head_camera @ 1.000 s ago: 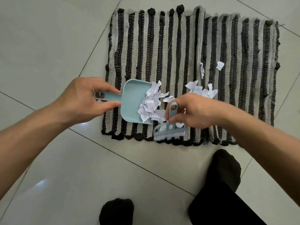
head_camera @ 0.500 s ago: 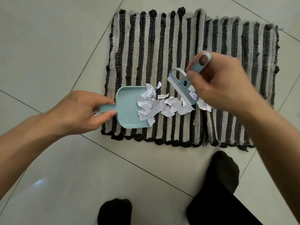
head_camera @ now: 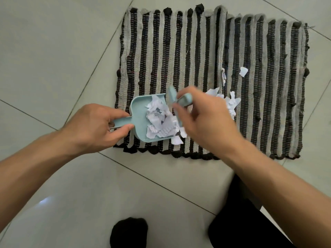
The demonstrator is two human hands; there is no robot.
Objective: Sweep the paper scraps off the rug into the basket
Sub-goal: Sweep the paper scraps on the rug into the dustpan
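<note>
1. Your right hand [head_camera: 206, 119] has come down again from the raised position of half a second ago; its fingers are curled around the small brush [head_camera: 176, 104], which now stands at the open mouth of the dustpan [head_camera: 138, 113] (the brush is blurred, so it is in motion).
2. Your left hand [head_camera: 95, 127] grips the dustpan handle, thumb on top and fingers below, and holds the pan flat on the rug [head_camera: 197, 51], near its front edge, as before.
3. The paper scraps [head_camera: 157, 120] that lay half outside the pan are now mostly piled inside it. I judge this stroke has worked.
4. Some pieces remain on the rug: a cluster of loose scraps [head_camera: 232, 104] just behind your right hand and one single scrap [head_camera: 243, 71] further back, well apart from the pan.
5. The basket is not in view, so emptying is not yet done.
</note>
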